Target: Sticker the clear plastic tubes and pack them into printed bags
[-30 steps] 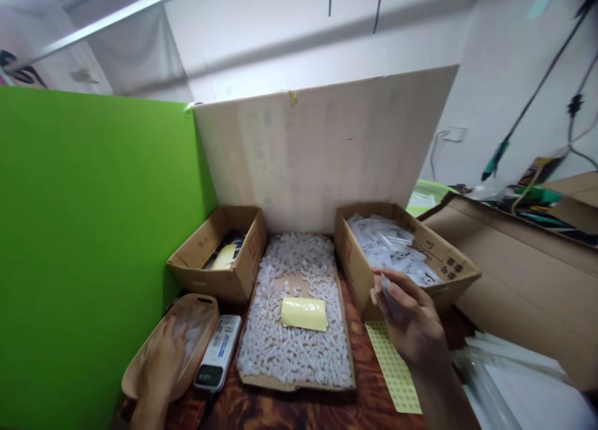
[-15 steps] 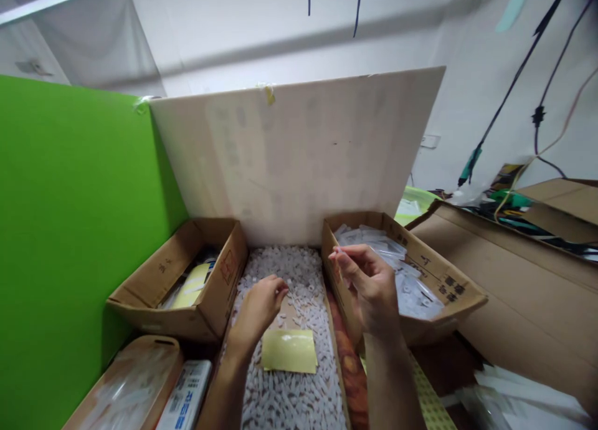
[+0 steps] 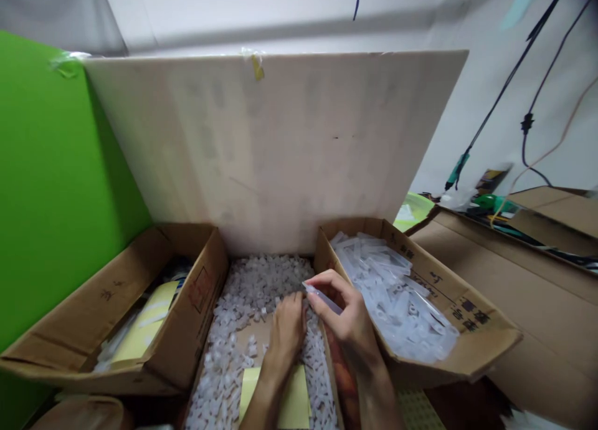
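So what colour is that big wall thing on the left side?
The tall panel is bright green, seen best in the head view.

A translucent, slender plastic piece (image 3: 326, 298) lies slantwise in the right fingers (image 3: 314, 291).

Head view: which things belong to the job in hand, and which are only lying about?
Likely in the job:
- right hand, holding a clear plastic piece
- left hand, at the small white pieces
- right box of clear pieces

Probably just lying about:
- light green bowl
- hanging teal tool
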### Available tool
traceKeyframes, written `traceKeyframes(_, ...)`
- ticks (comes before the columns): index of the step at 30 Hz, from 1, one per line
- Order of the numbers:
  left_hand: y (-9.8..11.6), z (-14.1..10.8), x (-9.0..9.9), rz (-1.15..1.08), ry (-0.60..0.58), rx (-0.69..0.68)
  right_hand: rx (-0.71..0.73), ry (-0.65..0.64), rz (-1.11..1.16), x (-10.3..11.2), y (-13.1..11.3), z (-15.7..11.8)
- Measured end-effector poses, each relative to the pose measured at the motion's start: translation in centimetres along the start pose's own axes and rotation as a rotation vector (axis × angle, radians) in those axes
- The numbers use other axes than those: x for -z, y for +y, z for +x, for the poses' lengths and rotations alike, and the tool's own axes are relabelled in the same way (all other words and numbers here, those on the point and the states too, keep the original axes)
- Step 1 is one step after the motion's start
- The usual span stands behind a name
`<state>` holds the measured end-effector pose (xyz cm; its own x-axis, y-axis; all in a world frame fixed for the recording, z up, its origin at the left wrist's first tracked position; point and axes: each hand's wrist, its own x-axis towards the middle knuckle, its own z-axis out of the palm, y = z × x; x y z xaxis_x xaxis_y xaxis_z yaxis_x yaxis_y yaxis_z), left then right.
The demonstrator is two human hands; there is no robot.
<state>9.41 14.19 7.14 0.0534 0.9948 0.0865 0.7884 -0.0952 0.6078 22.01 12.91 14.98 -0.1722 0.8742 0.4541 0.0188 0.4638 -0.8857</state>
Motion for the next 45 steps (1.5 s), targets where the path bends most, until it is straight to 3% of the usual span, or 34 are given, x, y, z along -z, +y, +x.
traceKeyframes(3, -0.4, -0.9, 2.8, -0.125, 0.118, -0.059, 0.062, -0.034, -0.022, -0.1, -0.1, 0.1)
traceKeyframes(7, 0.0, -3.3, 8.4, -0.418, 0.316, -0.248, 0.031, -0.045, -0.064, -0.3, -0.1, -0.1)
traceKeyframes(10, 0.5, -5.1, 11.5, -0.376, 0.362, -0.352, -0.015, -0.048, -0.05, -0.4, -0.1, -0.4)
traceKeyframes(12, 0.6, -5.8, 12.5, -0.364, 0.344, -0.36, -0.022, -0.072, 0.008, -0.4, -0.1, -0.4)
traceKeyframes(18, 0.8, -5.7, 12.2, -0.422, 0.233, -0.297, 0.086, -0.199, 0.032, 0.0, -1.0, -0.1)
traceKeyframes(22, 1.4, -5.2, 11.3, -0.432, 0.283, -0.268, 0.115, -0.24, -0.034, 0.4, -1.6, -0.2)
traceKeyframes(29, 1.2, -4.7, 10.3, -0.512, 0.372, -0.428, -0.168, -0.124, 0.181, -0.1, 0.0, -0.4)
traceKeyframes(31, 0.9, -4.7, 10.3, -0.525, 0.379, -0.406, -0.215, -0.087, 0.225, -0.3, 0.4, -0.3)
traceKeyframes(34, 0.6, -4.6, 10.5, -0.491, 0.344, -0.271, -0.222, -0.067, 0.192, -0.6, 0.6, -0.3)
traceKeyframes(37, 0.5, -4.7, 10.7, -0.423, 0.194, -0.16, -0.174, -0.074, 0.126, -0.8, 0.4, -0.3)
traceKeyframes(39, 0.5, -4.7, 10.9, -0.387, 0.156, -0.159, -0.149, -0.067, 0.075, -1.0, 0.2, -0.2)
traceKeyframes(43, 0.2, -4.7, 11.1, -0.416, 0.225, -0.236, -0.146, -0.029, 0.045, -1.3, 0.1, -0.1)
traceKeyframes(45, 0.1, -4.7, 11.0, -0.444, 0.196, -0.201, -0.113, -0.037, 0.059, -1.4, 0.1, -0.1)
